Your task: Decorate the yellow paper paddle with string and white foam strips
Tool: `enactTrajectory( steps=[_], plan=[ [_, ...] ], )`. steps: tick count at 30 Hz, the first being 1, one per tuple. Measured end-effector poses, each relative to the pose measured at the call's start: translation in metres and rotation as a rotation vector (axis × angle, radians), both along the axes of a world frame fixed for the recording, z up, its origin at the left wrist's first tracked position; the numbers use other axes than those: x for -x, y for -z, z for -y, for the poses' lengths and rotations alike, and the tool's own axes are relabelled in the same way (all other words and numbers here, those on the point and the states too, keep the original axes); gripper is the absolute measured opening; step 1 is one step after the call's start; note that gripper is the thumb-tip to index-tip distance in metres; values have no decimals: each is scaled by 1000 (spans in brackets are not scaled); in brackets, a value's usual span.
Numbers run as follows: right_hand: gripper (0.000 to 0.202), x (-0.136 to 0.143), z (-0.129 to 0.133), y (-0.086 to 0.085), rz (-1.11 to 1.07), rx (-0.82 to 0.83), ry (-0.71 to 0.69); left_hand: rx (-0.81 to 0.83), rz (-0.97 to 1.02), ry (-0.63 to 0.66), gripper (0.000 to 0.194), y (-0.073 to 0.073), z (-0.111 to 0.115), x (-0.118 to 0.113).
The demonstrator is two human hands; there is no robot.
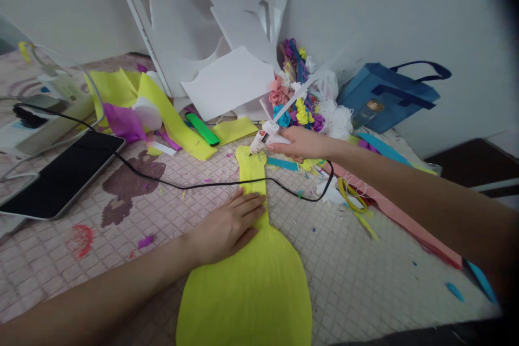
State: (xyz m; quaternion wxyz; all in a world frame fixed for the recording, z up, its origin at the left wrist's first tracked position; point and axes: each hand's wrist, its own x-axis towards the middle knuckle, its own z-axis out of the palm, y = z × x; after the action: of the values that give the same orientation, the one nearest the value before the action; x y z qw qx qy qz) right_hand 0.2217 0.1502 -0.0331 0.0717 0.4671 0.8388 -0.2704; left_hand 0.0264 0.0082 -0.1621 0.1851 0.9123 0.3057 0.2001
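A flat yellow paper cutout (pixel 251 292), with a wide round body and a narrow neck, lies on the patterned tablecloth in front of me. My left hand (pixel 229 221) rests flat over the lower neck, fingers stretched out. In my right hand (pixel 306 143) is a white glue gun (pixel 264 139), a long glue stick (pixel 302 89) jutting up from its rear. The nozzle points down at the knobbed top end of the cutout; whether it touches cannot be told. A black cord (pixel 211 186) from the gun crosses over the neck toward the left.
At left are a tablet (pixel 65 173) and a power strip (pixel 44 124). Yellow crepe paper (pixel 170 119), a green box cutter (pixel 203 130), white card (pixel 231 84) and paper flowers (pixel 300 111) stand behind. A blue bag (pixel 385 100) and pink paper (pixel 397 213) lie right.
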Motion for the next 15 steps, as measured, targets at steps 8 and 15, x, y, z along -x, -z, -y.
enactTrajectory(
  steps=[8,15],
  plan=[
    [28,2,0,3,-10,1,15,6,25,-1,40,2,0,1],
    [29,1,-2,5,-16,15,-5,9,27,0,41,2,0,0]
  ],
)
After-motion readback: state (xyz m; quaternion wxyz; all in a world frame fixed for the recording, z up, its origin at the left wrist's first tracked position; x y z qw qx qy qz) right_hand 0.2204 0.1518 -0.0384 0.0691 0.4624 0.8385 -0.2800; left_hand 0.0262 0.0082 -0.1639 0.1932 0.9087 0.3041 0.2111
